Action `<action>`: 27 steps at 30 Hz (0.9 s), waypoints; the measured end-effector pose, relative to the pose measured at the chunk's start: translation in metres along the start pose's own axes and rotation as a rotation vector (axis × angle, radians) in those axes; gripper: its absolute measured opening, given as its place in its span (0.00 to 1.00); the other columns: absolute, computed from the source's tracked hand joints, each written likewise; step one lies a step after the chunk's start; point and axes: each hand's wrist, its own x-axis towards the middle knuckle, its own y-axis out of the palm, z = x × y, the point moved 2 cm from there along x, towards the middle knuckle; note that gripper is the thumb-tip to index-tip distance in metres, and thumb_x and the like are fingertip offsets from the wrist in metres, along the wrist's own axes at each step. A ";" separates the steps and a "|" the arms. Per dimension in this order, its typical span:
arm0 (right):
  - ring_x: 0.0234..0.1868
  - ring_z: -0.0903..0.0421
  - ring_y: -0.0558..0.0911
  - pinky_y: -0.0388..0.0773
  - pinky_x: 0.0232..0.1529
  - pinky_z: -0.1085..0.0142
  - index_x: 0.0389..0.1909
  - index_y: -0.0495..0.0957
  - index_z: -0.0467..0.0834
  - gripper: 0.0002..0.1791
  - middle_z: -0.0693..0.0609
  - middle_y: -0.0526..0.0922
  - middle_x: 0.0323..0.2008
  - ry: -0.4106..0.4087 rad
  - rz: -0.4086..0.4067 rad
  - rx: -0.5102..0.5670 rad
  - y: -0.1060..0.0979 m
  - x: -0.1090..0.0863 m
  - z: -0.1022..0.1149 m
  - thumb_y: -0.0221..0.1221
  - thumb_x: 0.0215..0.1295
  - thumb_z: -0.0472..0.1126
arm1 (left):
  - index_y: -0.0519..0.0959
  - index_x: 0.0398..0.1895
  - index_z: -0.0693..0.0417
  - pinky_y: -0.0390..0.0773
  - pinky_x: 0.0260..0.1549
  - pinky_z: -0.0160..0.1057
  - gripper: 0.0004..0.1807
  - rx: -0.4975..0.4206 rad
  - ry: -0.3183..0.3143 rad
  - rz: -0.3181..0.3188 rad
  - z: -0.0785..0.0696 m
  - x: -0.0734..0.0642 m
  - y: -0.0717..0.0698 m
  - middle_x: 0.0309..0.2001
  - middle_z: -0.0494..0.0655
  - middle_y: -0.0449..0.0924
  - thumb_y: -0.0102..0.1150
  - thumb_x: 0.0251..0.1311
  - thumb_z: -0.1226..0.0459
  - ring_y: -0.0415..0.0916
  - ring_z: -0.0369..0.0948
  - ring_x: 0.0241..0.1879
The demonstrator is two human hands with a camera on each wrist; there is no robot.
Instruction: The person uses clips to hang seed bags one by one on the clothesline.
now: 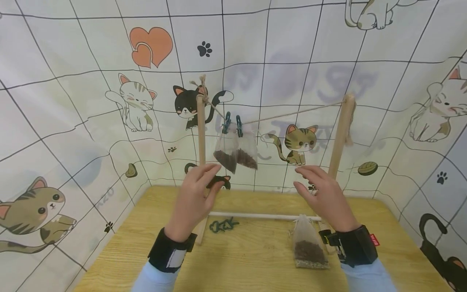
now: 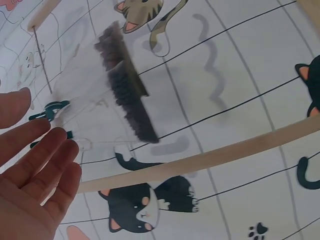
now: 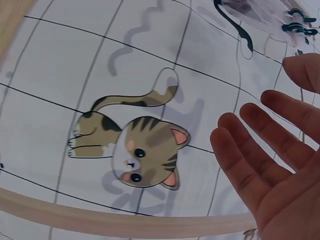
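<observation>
Before the hanging bags (image 1: 225, 156) (image 1: 247, 156), free room separates both hands (image 1: 195, 198) (image 1: 324, 196).

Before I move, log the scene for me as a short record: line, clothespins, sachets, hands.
Twine line: strung between left post and right post, sagging
Hanging sachets: two, dark-filled, nearer the left post
Line clothespins: two, green, above the hanging sachets
Table sachet: one, on wood-grain table, right side
Spare clothespins: green, on the table, count unclear
Left hand: empty, fingers relaxed
Right hand: empty, fingers relaxed
</observation>
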 end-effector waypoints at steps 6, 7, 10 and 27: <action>0.50 0.45 0.84 0.81 0.38 0.56 0.58 0.82 0.37 0.25 0.42 0.83 0.53 0.008 -0.057 -0.019 0.018 -0.027 -0.004 0.71 0.58 0.30 | 0.83 0.56 0.67 0.81 0.54 0.53 0.22 0.022 -0.023 -0.029 -0.002 -0.028 0.019 0.52 0.59 0.83 0.74 0.58 0.69 0.81 0.55 0.53; 0.49 0.45 0.84 0.80 0.39 0.58 0.58 0.82 0.37 0.25 0.43 0.84 0.52 0.012 -0.065 -0.021 0.021 -0.032 -0.005 0.72 0.57 0.30 | 0.83 0.56 0.67 0.81 0.53 0.53 0.23 0.025 -0.025 -0.032 -0.002 -0.032 0.022 0.52 0.59 0.83 0.75 0.57 0.70 0.81 0.55 0.53; 0.45 0.47 0.85 0.79 0.34 0.63 0.56 0.82 0.36 0.24 0.43 0.84 0.50 0.038 -0.076 -0.009 0.030 -0.045 -0.008 0.72 0.56 0.30 | 0.83 0.56 0.67 0.82 0.50 0.52 0.23 0.026 -0.031 -0.034 -0.003 -0.044 0.032 0.51 0.58 0.83 0.76 0.56 0.70 0.82 0.54 0.51; 0.38 0.49 0.83 0.83 0.30 0.58 0.54 0.83 0.35 0.21 0.42 0.85 0.48 0.178 -0.074 0.051 0.058 -0.096 -0.014 0.71 0.57 0.28 | 0.85 0.48 0.67 0.83 0.39 0.47 0.20 0.081 -0.131 -0.031 -0.003 -0.084 0.067 0.44 0.56 0.85 0.78 0.53 0.68 0.82 0.51 0.42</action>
